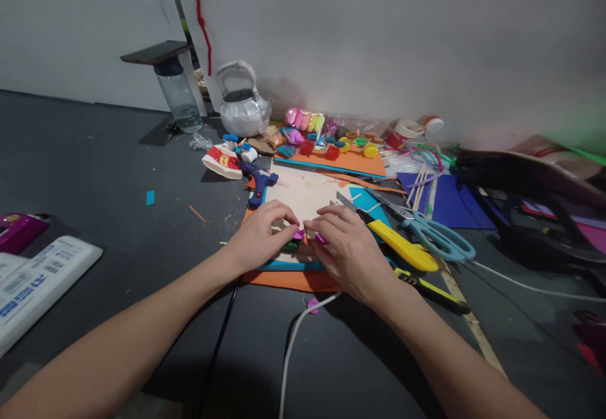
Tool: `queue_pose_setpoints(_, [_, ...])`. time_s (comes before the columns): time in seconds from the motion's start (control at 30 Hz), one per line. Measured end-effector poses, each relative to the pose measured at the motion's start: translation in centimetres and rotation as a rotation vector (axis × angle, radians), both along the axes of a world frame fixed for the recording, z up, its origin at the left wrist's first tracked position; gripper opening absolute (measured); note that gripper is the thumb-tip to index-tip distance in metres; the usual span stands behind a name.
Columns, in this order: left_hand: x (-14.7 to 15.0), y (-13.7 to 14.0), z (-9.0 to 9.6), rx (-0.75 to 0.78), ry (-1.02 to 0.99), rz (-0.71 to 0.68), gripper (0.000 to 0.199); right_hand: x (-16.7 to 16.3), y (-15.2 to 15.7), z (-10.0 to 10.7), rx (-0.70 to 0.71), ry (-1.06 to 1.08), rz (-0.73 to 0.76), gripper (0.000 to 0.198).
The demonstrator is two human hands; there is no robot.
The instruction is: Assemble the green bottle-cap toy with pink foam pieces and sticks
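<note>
My left hand (265,233) is closed in a pinch, its thumb and fingertips at a small purple and orange craft piece (299,235). From the other side my right hand (353,248) pinches the same piece, its fingertips almost meeting the left ones. Something dark green (290,244) shows below the left thumb, too covered to name. Both hands are over a cream sheet (307,195) stacked on blue and orange sheets (293,281). A blue glue gun (259,185) lies left of the sheet. Beside my right hand lie a yellow utility knife (402,247) and blue-handled scissors (440,236).
A silver kettle (243,113), a water bottle (180,97) and bagged colourful clay (305,119) stand along the wall. Small coloured models (334,152) sit on an orange sheet. A white cable (291,343) crosses the front. A second knife (438,293) lies right.
</note>
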State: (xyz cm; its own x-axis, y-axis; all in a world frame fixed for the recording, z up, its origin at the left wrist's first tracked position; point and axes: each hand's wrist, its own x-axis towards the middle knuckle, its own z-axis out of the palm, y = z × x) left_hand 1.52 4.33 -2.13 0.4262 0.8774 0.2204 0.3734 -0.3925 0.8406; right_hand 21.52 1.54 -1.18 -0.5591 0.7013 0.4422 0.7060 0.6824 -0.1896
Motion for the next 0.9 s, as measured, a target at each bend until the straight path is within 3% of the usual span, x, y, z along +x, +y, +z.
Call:
queue_pose_setpoints(0.67, [0.9, 0.4, 0.4, -0.03, 0.071, 0.001, 0.01, -0.1, 0.0, 0.0, -0.002, 0.011, 0.013, 0.012])
queue_pose_setpoints(0.9, [-0.2, -0.4, 2.2, -0.044, 0.191, 0.088, 0.014, -0.1, 0.0, 0.0, -0.004, 0.011, 0.003, 0.015])
